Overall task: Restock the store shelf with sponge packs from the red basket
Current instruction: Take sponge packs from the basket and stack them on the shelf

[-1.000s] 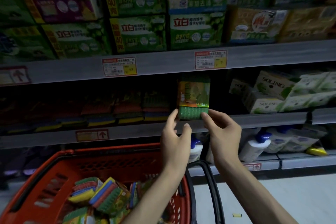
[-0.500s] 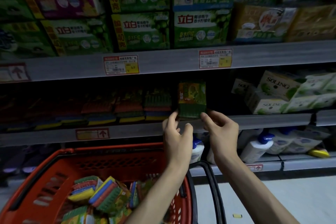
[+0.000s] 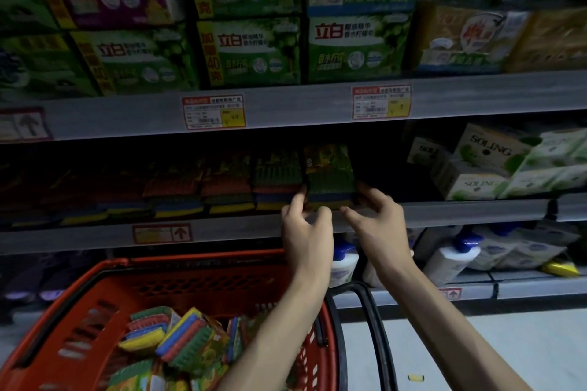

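Note:
A sponge pack (image 3: 328, 173) stands upright on the dim middle shelf (image 3: 460, 211), at the right end of a row of like sponge packs (image 3: 228, 187). My left hand (image 3: 305, 232) pinches its lower left edge and my right hand (image 3: 376, 225) pinches its lower right edge. The red basket (image 3: 203, 282) sits low at the left, below my left forearm, with several coloured sponge packs (image 3: 181, 340) inside.
Green and yellow detergent boxes (image 3: 251, 51) fill the top shelf. White Soling boxes (image 3: 486, 162) lie right of the sponge row, past a dark gap. White bottles with blue caps (image 3: 451, 259) stand on the lower shelf. The basket's black handle (image 3: 378, 336) hangs at its right.
Both hands have pushed the sponge pack back into the dark shelf and set it down next to the row. The view has shifted slightly closer.

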`<state>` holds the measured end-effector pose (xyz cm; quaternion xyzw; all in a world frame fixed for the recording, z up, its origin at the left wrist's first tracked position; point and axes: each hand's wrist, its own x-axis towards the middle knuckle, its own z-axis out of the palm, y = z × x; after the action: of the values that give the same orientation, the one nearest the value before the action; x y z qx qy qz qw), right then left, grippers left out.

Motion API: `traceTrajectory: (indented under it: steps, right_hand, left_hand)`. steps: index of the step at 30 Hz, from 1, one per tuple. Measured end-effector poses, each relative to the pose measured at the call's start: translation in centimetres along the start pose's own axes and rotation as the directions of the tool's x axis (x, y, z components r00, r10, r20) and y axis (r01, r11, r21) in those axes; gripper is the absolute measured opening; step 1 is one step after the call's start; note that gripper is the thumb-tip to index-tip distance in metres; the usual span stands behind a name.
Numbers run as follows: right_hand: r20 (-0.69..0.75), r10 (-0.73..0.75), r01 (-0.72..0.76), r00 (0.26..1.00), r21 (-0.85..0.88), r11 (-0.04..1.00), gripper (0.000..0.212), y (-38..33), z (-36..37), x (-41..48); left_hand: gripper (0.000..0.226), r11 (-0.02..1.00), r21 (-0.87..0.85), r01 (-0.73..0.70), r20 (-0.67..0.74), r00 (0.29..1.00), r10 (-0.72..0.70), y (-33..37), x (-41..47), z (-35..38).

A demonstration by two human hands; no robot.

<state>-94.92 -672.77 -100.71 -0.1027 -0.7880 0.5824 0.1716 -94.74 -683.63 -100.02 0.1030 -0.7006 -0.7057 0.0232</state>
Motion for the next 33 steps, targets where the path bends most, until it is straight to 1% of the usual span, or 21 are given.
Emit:
traceTrajectory:
  steps: [2, 4, 7, 9, 12, 14, 16, 22, 25, 28, 33]
  right_hand:
    - [0.021, 0.013, -0.014, 1.0, 0.034, 0.999, 0.038, 0.1, -0.1, 0.2]
    - [0.031, 0.009, -0.01, 0.999, 0.033, 0.999, 0.038, 0.0, -0.1, 0.2]
    - [0.037, 0.009, -0.01, 0.999, 0.026, 1.0, 0.044, 0.1, -0.2, 0.4]
    - [0.029, 0.038, -0.04, 0.999, 0.066, 0.997, 0.047, 0.1, -0.3, 0.4]
    - [0.01, 0.072, -0.073, 0.997, 0.15, 0.986, 0.047, 0.0, -0.5, 0.4]
    - [0.018, 0.081, -0.083, 0.997, 0.163, 0.983, 0.047, 0.1, -0.6, 0.2]
    - [0.037, 0.082, -0.086, 0.996, 0.139, 0.986, 0.046, 0.2, -0.4, 0.1]
    - [0.041, 0.024, -0.026, 0.999, 0.045, 0.999, 0.047, 0.1, -0.2, 0.0]
    - [0.034, 0.026, -0.028, 0.999, 0.041, 0.999, 0.05, 0.0, -0.3, 0.1]
    - [0.035, 0.035, -0.036, 0.999, 0.045, 0.998, 0.059, 0.2, -0.1, 0.1]
    - [0.057, 0.039, -0.04, 0.998, 0.024, 0.999, 0.059, 0.2, 0.1, 0.3]
  left_hand:
    - [0.054, 1.0, -0.001, -0.011, -0.008, 1.0, 0.011, 0.0, 0.1, 0.2]
    - [0.055, 1.0, -0.005, -0.007, -0.017, 1.0, 0.007, 0.2, 0.2, 0.2]
    - [0.044, 0.999, -0.033, -0.002, -0.022, 1.0, 0.002, 0.3, 0.3, -0.1]
    - [0.036, 0.999, -0.037, -0.022, -0.028, 0.999, 0.021, 0.2, 0.3, -0.6]
    - [0.034, 0.999, -0.022, -0.029, -0.04, 0.999, 0.028, -0.1, 0.4, -1.6]
    - [0.034, 0.999, -0.014, -0.032, -0.055, 0.998, 0.031, -0.2, 0.4, -2.3]
    - [0.032, 0.999, -0.003, -0.04, -0.078, 0.996, 0.04, -0.4, 0.6, -2.9]
    - [0.028, 0.997, 0.047, -0.063, -0.096, 0.993, 0.068, -0.6, 0.8, -3.9]
    - [0.028, 0.994, 0.08, -0.08, -0.094, 0.992, 0.088, -0.6, 0.7, -4.4]
    - [0.028, 0.989, 0.108, -0.098, -0.098, 0.989, 0.109, -0.7, 0.7, -5.1]
    - [0.028, 0.981, 0.155, -0.118, -0.12, 0.983, 0.137, -1.1, 1.1, -6.3]
